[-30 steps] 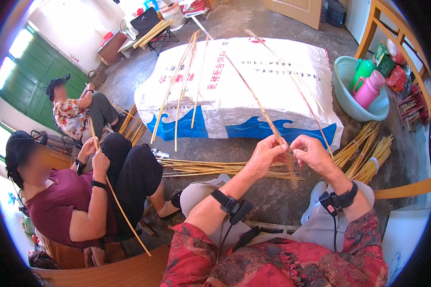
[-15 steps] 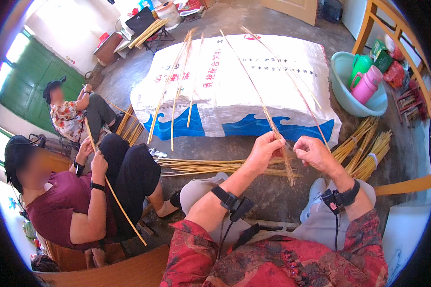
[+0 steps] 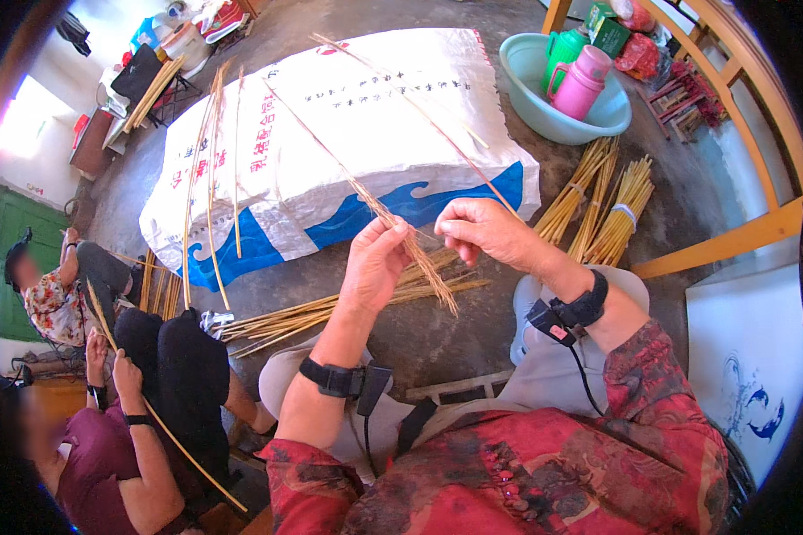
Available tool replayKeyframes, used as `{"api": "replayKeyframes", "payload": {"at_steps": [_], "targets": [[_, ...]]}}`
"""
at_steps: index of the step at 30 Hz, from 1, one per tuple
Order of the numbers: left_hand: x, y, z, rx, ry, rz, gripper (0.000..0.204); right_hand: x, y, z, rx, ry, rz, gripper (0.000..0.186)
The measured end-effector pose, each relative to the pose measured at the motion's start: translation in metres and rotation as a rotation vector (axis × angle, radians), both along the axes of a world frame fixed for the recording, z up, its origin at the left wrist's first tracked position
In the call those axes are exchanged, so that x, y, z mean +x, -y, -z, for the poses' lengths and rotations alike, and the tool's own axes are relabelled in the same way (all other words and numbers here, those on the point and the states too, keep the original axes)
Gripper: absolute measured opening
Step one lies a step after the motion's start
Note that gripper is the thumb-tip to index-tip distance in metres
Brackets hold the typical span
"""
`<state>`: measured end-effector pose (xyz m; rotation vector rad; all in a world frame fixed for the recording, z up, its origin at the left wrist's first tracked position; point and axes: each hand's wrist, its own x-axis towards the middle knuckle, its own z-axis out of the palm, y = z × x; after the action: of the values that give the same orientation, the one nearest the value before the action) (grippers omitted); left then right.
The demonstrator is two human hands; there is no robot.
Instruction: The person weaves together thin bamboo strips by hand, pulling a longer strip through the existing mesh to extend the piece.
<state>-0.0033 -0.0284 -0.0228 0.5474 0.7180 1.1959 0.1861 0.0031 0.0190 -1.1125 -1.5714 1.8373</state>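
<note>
A dried stalk with a feathery seed head (image 3: pixel 368 195) slants from over the white sheet toward me. My left hand (image 3: pixel 376 267) is closed round its tufted part, and loose bristles hang out below the fingers. Just to the right, my right hand (image 3: pixel 491 234) is held in a pinch beside the tuft. A fine strand seems to run toward its fingertips, but I cannot make out what they hold. Several more stalks (image 3: pixel 212 178) lie across the white sheet (image 3: pixel 375 107) with its blue wave print. Beneath my hands, a pile of stalks (image 3: pixel 303 312) rests on the floor.
Tied stalk bundles (image 3: pixel 629 201) lie on the floor at right. Behind them stands a light-blue basin (image 3: pixel 553 125) with pink and green flasks. A wooden frame (image 3: pixel 732 236) borders the right side. At left, a person in maroon (image 3: pixel 107 446) holds a long stalk; another person (image 3: pixel 53 299) sits beyond.
The view has swung to the right, so the sheet and both people sit farther left in it. My left hand still grips the stalk; my right hand stays pinched close by.
</note>
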Motion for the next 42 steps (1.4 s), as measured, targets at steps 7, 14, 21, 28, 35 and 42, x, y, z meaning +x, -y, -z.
{"api": "replayKeyframes", "payload": {"at_steps": [7,14,21,28,35,42], "targets": [[0.005,0.005,-0.007,0.006,-0.046,0.011,0.004,-0.016,0.005,0.01,0.006,0.002,-0.052,0.024],[0.0,0.006,0.001,0.004,-0.075,0.053,0.004,-0.019,0.006,0.01,-0.065,0.057,-0.09,0.02],[0.0,0.004,0.004,0.007,-0.075,0.091,0.006,-0.015,0.002,0.009,-0.056,0.081,-0.134,0.017],[0.0,0.006,0.002,-0.014,-0.1,0.129,0.007,-0.012,0.002,0.008,0.05,0.153,-0.089,0.017],[0.002,0.005,0.001,-0.017,-0.129,0.134,0.005,-0.006,0.001,0.009,-0.038,0.165,-0.121,0.02],[0.003,0.004,0.001,-0.017,-0.1,0.092,0.003,-0.007,0.001,0.012,-0.183,0.052,-0.092,0.025]]}}
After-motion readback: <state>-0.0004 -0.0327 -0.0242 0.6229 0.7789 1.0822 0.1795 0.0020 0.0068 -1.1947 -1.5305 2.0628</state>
